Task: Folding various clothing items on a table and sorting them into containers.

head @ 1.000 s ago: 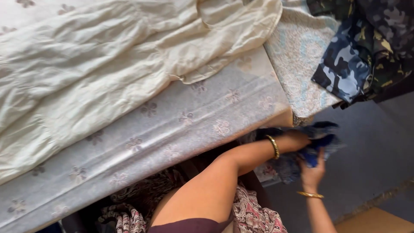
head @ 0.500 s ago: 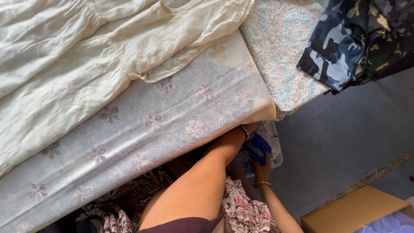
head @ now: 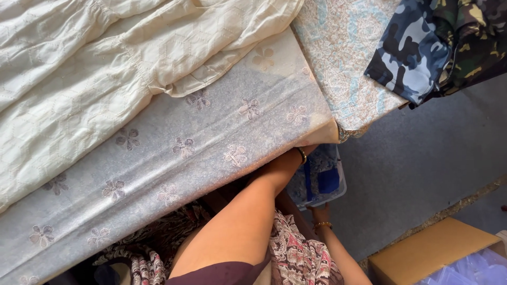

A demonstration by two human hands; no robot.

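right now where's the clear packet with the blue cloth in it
Head view, lower right of centre: the clear packet sits just below the table corner, above the grey floor, both hands at it.

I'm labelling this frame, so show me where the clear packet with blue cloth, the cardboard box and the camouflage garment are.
clear packet with blue cloth (head: 323, 179): head view, on the blue patch inside the wrapper.
cardboard box (head: 430, 245): head view, on its brown top flap.
camouflage garment (head: 417, 50): head view, on the blue-grey sleeve part.
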